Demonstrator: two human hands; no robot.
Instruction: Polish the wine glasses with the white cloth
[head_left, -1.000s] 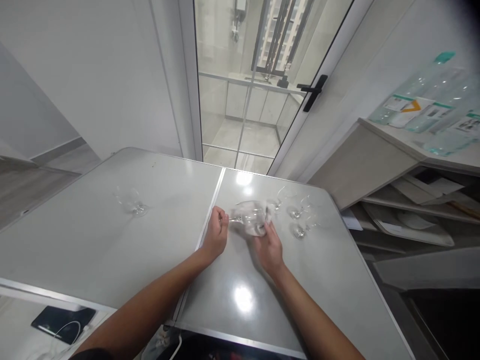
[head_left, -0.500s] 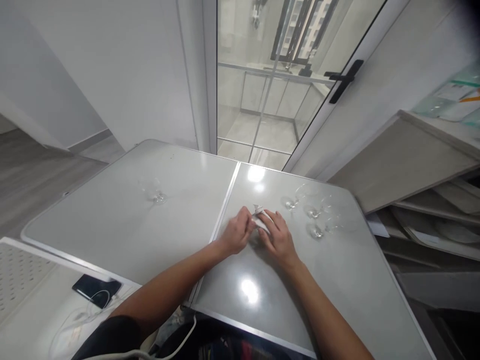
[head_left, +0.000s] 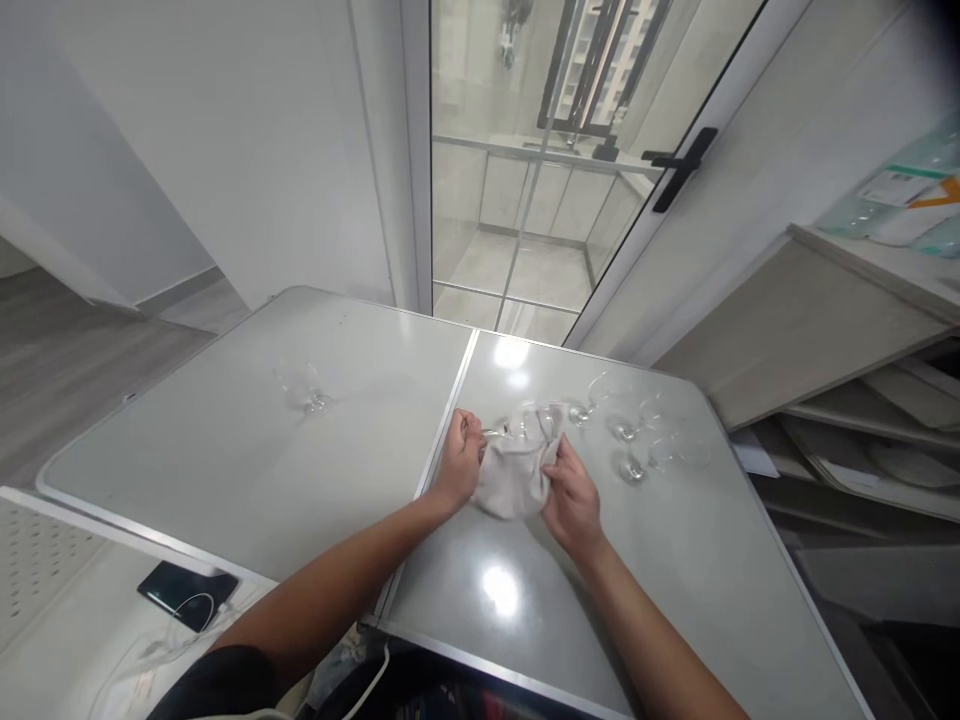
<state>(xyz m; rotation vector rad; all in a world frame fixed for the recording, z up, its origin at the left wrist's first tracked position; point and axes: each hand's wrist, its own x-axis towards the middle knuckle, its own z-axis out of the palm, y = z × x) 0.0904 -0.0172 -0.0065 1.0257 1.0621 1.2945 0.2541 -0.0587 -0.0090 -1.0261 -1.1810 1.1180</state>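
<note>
- Left hand [head_left: 459, 462]: fingers closed round the stem end of a stemmed glass [head_left: 517, 428], held sideways above the surface [head_left: 300, 500].
- Right hand [head_left: 576, 500]: fingers pinching a pale cloth [head_left: 514, 485], which drapes against the bowl.
- 3 more glasses [head_left: 631, 468] stand beyond the right hand.
- 1 lone glass [head_left: 315, 403] stands well apart, left of the seam [head_left: 454, 390].
</note>
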